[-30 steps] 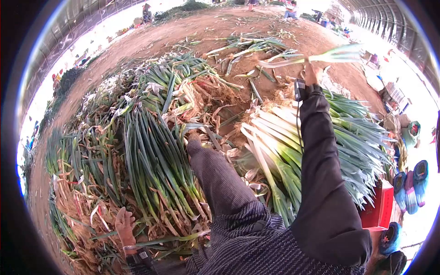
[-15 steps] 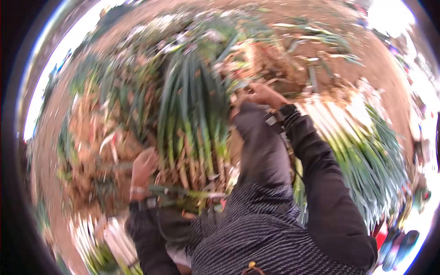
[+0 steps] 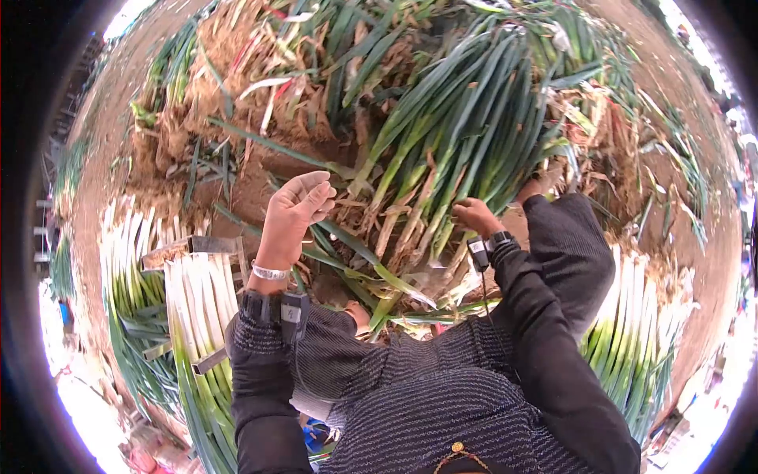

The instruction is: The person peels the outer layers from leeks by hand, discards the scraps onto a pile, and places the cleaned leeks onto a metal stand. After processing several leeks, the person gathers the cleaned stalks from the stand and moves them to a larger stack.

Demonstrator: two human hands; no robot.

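A large pile of untrimmed leeks lies fanned on the ground before me, with green leaves pointing away and dry, soil-covered bases toward me. My right hand is at the near right edge of this pile, its fingers curled against a leek stalk; the fingertips are partly hidden. My left hand is raised left of the pile, fingers bent in toward the thumb, with nothing visible in them. Loose leek leaves lie between my hands, close to my legs.
Cleaned white-stemmed leeks rest in a wooden frame at my left, beside another bundle. More cleaned leeks lie at my right. Heaps of peeled brown leaves and scraps cover the soil ahead.
My view has turned left, so the pile appears farther right. My left hand has come up from beside the leek bases. My right hand has moved from beyond my knee to the near leek stalks.
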